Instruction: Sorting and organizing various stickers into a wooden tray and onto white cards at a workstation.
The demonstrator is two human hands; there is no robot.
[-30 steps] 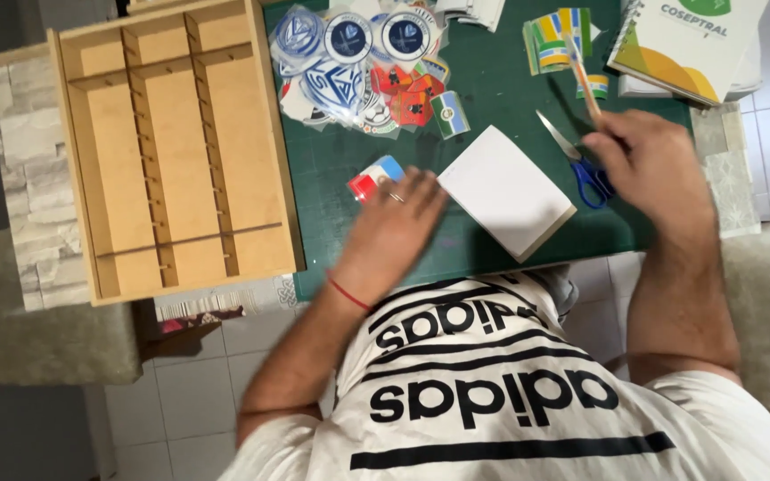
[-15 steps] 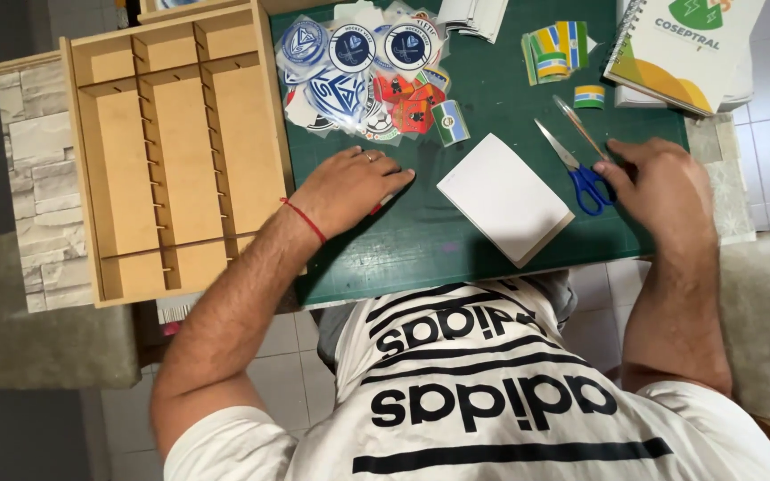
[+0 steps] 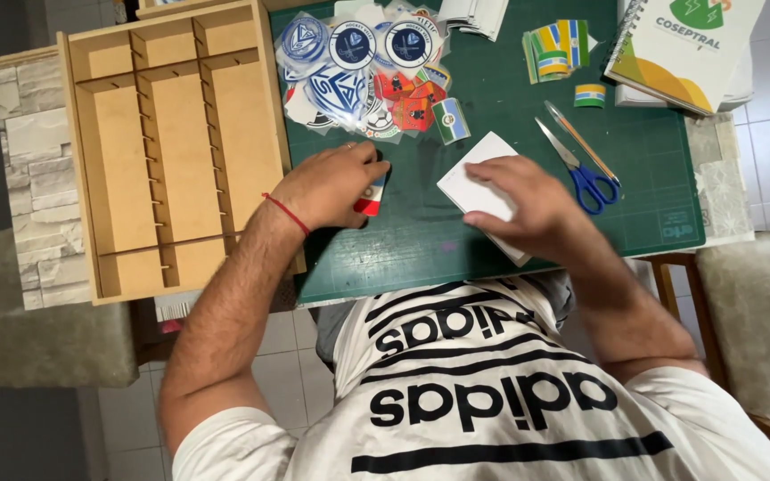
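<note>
The left hand (image 3: 327,184) is curling its fingers around a small red, white and blue sticker (image 3: 371,195) near the surface's (image 3: 492,240) left edge. The right hand (image 3: 528,200) is pressing flat, fingers loosely spread, on a white card stack (image 3: 472,174) toward the front edge.

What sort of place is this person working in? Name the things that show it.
Probably a home craft table: a green cutting mat covers it, with blue-handled scissors, a pile of cut-out stickers and a wooden divided tray beside; tiled floor below.
</note>
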